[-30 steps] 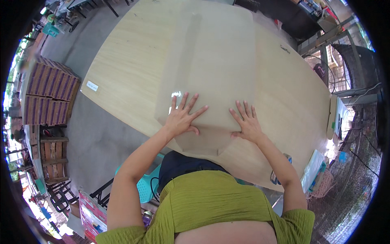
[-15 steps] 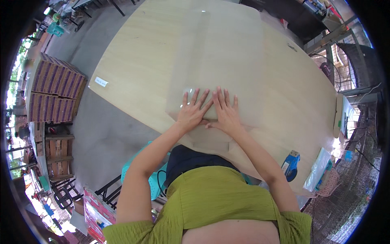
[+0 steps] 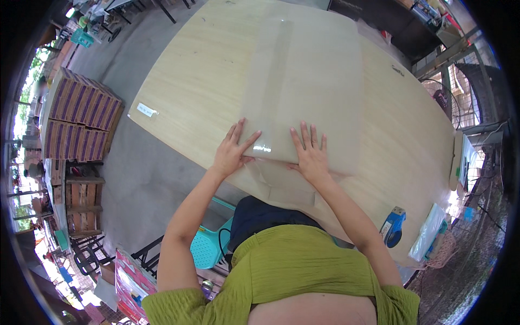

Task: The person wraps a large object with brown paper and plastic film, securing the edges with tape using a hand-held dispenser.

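A long, clear plastic sheet or sleeve [image 3: 319,70] lies over the pale wooden table [image 3: 189,81], its near end reaching toward my waist. My left hand [image 3: 232,153] rests at the sheet's left edge, fingers spread, with the thumb stretched toward the middle. On the right part of the same sheet my right hand [image 3: 311,157] lies palm down, its fingers apart and pointing away from me. Between the two hands a fold crosses the plastic, and light glints off it. Below this fold the near part looks wrinkled.
A blue tape dispenser [image 3: 392,226] and a clear plastic packet [image 3: 426,233] lie at the table's right edge. Stacked cardboard boxes [image 3: 81,119] stand on the floor at left. A turquoise plastic stool [image 3: 208,248] is beside me. A dark cabinet [image 3: 387,27] stands beyond the table.
My hands were close together at the middle of the sheet and are now apart. The left hand slid left to the edge; the right moved slightly right. The view shifted a little.
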Tool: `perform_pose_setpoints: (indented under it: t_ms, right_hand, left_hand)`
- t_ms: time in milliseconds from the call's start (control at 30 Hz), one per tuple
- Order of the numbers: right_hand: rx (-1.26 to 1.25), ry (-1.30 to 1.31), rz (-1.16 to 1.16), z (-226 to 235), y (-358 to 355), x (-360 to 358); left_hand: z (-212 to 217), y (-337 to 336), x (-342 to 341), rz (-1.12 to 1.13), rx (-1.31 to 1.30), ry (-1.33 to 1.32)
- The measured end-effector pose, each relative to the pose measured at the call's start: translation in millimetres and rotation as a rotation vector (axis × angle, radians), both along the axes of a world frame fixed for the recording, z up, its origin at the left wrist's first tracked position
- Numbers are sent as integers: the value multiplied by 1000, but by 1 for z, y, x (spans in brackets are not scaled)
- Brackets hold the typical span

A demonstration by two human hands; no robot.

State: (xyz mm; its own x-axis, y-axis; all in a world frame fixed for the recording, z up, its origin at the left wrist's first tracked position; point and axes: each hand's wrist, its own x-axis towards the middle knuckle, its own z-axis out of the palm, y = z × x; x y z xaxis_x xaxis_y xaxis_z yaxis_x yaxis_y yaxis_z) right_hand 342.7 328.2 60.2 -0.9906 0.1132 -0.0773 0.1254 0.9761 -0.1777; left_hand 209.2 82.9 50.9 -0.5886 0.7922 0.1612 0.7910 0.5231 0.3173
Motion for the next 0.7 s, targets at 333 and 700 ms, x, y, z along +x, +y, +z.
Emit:
perform_pose_setpoints:
  t_ms: [333, 700]
  right_hand:
    - [43, -2, 0, 0, 7, 6]
    - [83, -42, -269, 3, 67, 71]
  left_hand:
    - [20, 51, 23, -22, -242, 85]
    - [1, 86, 26, -138, -224, 46]
